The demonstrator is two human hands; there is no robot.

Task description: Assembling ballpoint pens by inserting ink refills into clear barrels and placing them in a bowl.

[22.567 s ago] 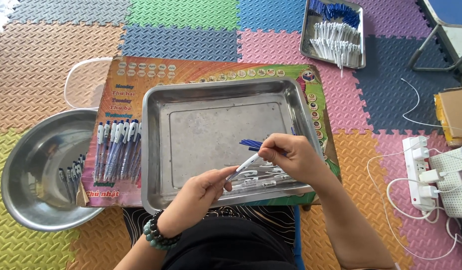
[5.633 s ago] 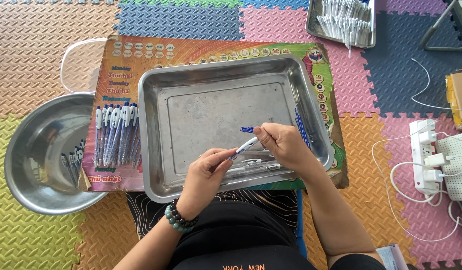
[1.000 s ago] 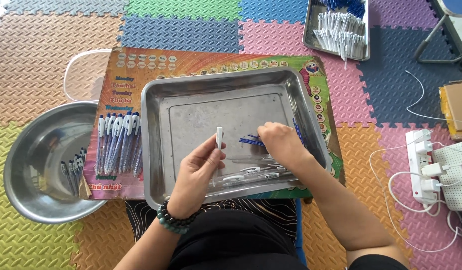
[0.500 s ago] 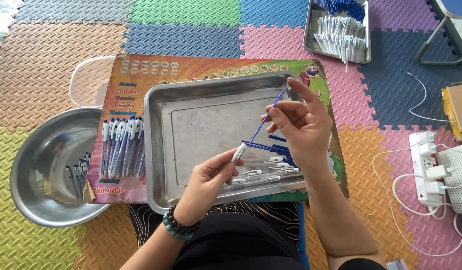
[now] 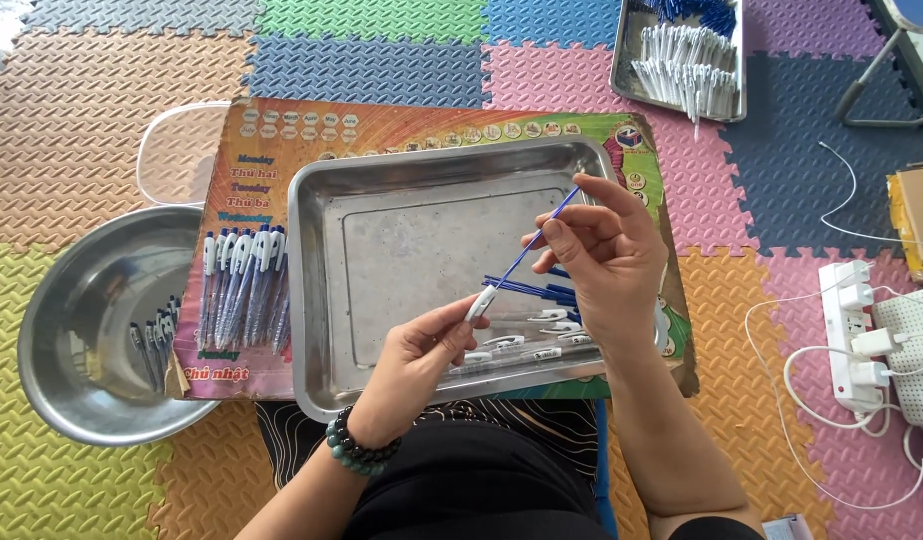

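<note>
Head view: both hands are raised over a steel tray, working one pen part between them.
Right hand grip: the right hand (image 5: pixel 607 255) pinches a thin blue refill (image 5: pixel 542 232) between thumb and fingertips, near its upper end.
Left hand grip: the left hand (image 5: pixel 417 355) is closed on a white pen barrel (image 5: pixel 480 302), thumb and forefinger pressed on its lower part.
Where the parts meet: the refill slants down and to the left from the right hand, and its lower end meets the open top of the barrel, above the middle of the tray.
Wrist: a bracelet (image 5: pixel 354 450) of dark green beads sits on the left wrist.
Tray: the steel tray (image 5: pixel 382 200) is mostly bare; near its front right corner lie loose blue refills (image 5: pixel 537 291) and a few white clips (image 5: pixel 542 335).
Under the tray: a colourful printed board (image 5: pixel 432 115) lies on the foam mat floor (image 5: pixel 112 80).
Left of the tray: a row of assembled white and blue pens (image 5: pixel 240 285) rests on the board.
Farther left: a round steel bowl (image 5: pixel 72 400) holds several more pens.
Far top right: a second tray (image 5: pixel 682 60) holds white barrels.
Right edge: a white power strip (image 5: pixel 852 320) with cables.
</note>
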